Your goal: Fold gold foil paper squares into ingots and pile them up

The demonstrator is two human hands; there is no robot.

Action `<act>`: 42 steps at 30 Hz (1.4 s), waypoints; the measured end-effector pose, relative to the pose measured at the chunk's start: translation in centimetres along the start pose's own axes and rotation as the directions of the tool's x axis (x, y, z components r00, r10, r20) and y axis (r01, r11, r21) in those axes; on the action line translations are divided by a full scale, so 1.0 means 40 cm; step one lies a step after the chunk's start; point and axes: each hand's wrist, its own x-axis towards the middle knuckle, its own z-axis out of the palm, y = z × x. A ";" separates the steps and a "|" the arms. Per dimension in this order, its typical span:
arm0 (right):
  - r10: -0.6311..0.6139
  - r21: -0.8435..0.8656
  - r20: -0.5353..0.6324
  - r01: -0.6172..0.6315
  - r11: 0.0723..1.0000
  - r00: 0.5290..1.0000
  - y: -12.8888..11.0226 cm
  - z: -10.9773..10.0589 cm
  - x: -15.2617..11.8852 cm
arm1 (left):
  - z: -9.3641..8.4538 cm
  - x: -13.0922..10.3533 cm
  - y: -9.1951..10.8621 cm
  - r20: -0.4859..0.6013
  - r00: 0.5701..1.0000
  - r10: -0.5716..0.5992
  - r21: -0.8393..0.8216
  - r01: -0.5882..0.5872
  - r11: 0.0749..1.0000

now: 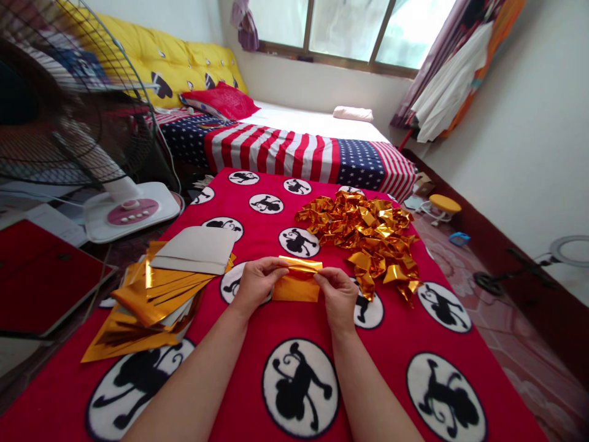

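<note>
Both hands are working together over the middle of the red cloth-covered desk (396, 331), holding one gold foil sheet (296, 290) between them. The left hand (257, 283) is pinching the sheet near its left edge, its grip narrowed to thumb and fingertips, while the right hand (338, 296) is pinching the opposite edge the same way, thumb lying on top. The sheet is stretching between the two hands, and its far part is bending into a bright creased band, with the flatter, duller part reaching toward the person. On the left side of the desk, a loose stack of gold sheets (131, 304) is fanning out in uneven layers, some showing pale sides, and a grey-white card (196, 250) is resting on top of it, near the left hand. Beyond the right hand, a heap of crumpled-looking gold foil pieces (363, 221) is spreading across the far right of the desk, its closest pieces lying just beside that hand. Round white patches (330, 374) with black monkey figures are dotting the cloth. A fan (131, 212) is standing to the left, its cage rising past the edge of the view. Behind the desk, a bed (299, 123) with a stars-and-stripes cover is stretching below a window (340, 31), and a red pillow (225, 101) is lying on its left part.
</note>
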 end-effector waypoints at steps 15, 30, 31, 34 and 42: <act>-0.027 -0.057 0.000 0.027 0.998 1.000 -0.010 0.002 -0.003 | 0.008 -0.005 0.011 -0.084 0.996 -0.018 0.044 0.021 0.999; -0.044 -0.083 -0.003 0.044 0.996 0.999 -0.002 -0.001 -0.001 | 0.006 -0.003 0.012 -0.099 0.995 0.009 0.036 -0.006 0.999; -0.043 -0.086 -0.003 0.043 0.995 0.999 -0.002 -0.001 -0.001 | 0.006 -0.002 0.010 -0.101 0.995 0.013 0.039 -0.009 0.999; -0.040 -0.098 -0.002 0.039 0.994 0.999 0.000 -0.003 -0.001 | 0.003 -0.001 0.004 -0.104 0.994 0.026 0.048 -0.021 0.999; -0.033 -0.088 0.008 0.034 0.996 0.999 0.005 -0.006 0.000 | -0.006 0.001 0.010 -0.097 0.988 0.119 0.134 -0.105 0.985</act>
